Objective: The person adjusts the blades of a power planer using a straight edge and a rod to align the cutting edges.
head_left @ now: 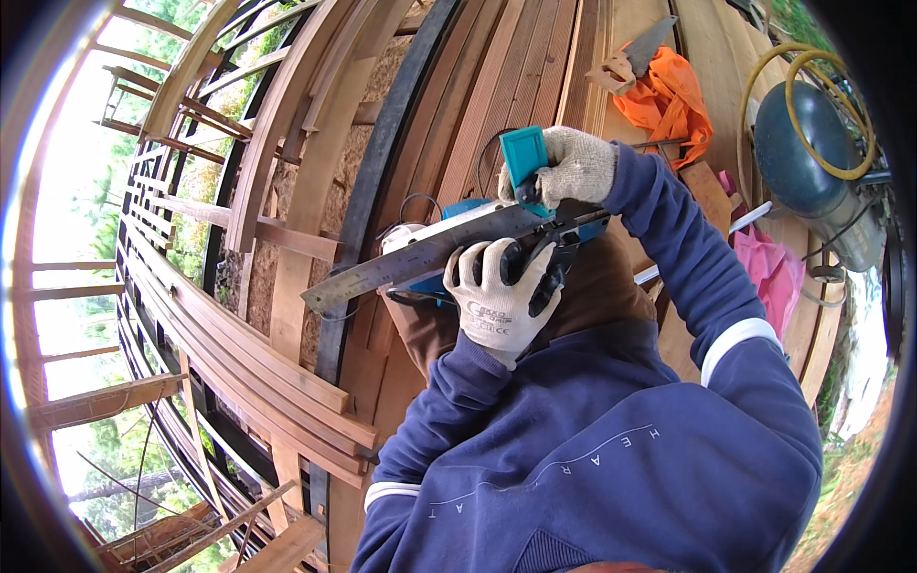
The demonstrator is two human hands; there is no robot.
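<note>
My right hand (578, 170), in a pale knitted glove, grips the teal handle of a square (420, 263). The square's marked steel blade slants down to the left. My left hand (497, 296), in a pale glove with black fingertips, has its fingers bent against the blade's lower edge, with the thumb apart beside black parts. Beneath the blade, a blue power tool (420, 285) rests across my brown-clad lap. The blade and my hands hide most of the tool.
Long wooden boards (478, 91) run under and ahead of me. A handsaw (638, 59) and orange cloth (669, 100) lie at the upper right. Beyond them stand a dark rounded tank (807, 134) and yellow hose (793, 91). Pink material (772, 277) lies at right; stacked timber (258, 368) is left.
</note>
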